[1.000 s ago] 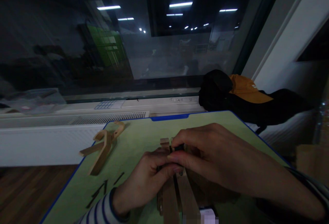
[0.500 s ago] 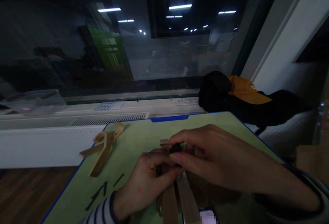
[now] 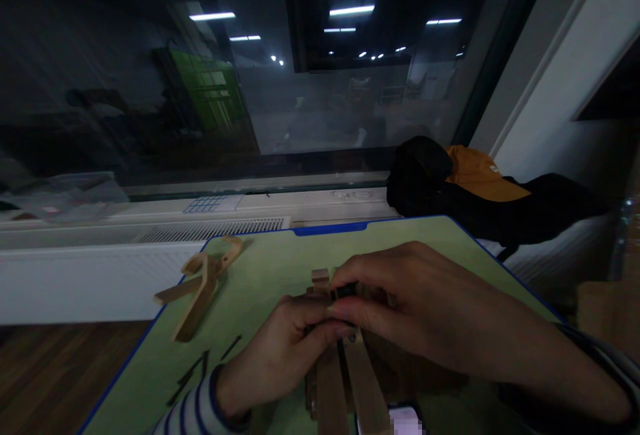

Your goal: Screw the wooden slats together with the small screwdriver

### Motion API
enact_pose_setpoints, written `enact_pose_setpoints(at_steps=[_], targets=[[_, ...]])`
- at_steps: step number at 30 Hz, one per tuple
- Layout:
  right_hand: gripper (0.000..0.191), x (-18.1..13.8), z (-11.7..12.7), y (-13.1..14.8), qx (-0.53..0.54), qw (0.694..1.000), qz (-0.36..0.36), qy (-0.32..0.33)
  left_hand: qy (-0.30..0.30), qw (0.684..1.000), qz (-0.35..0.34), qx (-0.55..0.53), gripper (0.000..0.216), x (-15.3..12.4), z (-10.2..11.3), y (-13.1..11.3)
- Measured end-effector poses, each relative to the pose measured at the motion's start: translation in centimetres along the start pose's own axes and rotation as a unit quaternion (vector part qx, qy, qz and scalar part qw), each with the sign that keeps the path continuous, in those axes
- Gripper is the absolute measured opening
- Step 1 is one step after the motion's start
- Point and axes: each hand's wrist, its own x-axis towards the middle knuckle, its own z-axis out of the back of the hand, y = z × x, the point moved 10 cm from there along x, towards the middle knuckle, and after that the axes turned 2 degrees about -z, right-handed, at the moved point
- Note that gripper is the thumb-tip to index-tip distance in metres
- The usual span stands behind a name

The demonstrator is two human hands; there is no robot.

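Note:
A wooden assembly of flat slats (image 3: 345, 382) lies on a green mat (image 3: 270, 268) in front of me. My left hand (image 3: 280, 355) grips the slats from the left, thumb and fingers closed around their upper part. My right hand (image 3: 420, 308) reaches across from the right and pinches a small black part (image 3: 345, 288) against the top of the slats. The slats' far ends (image 3: 320, 276) stick out just beyond my fingers. Much of the assembly is hidden under both hands.
A second bundle of wooden pieces (image 3: 200, 285) lies at the mat's far left corner. Thin dark sticks (image 3: 200, 365) lie on the mat near my left wrist. A black bag with an orange cap (image 3: 475, 175) sits on the sill at right. A white radiator (image 3: 100, 262) runs behind.
My right hand's fingertips dipped back down onto the black part after lifting slightly half a second ago. The left hand keeps its grip on the slats.

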Motion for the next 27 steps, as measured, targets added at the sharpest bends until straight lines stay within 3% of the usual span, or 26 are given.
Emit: enact_pose_setpoints(at_steps=[6, 16, 27], targets=[[0.025, -0.2, -0.2, 0.0, -0.015, 1.0, -0.001, 0.015, 0.011, 1.0, 0.004, 0.015, 0.02, 0.1, -0.2, -0.3], [0.023, -0.1, 0.5, 0.1, 0.003, 1.0, 0.0, -0.019, -0.094, 0.995, -0.019, 0.034, 0.009, 0.0, 1.3, -0.8], [0.026, 0.1, 0.2, 0.5, 0.018, 1.0, 0.025, -0.006, -0.083, 0.996, 0.007, 0.012, 0.012, 0.1, 1.1, -0.5]])
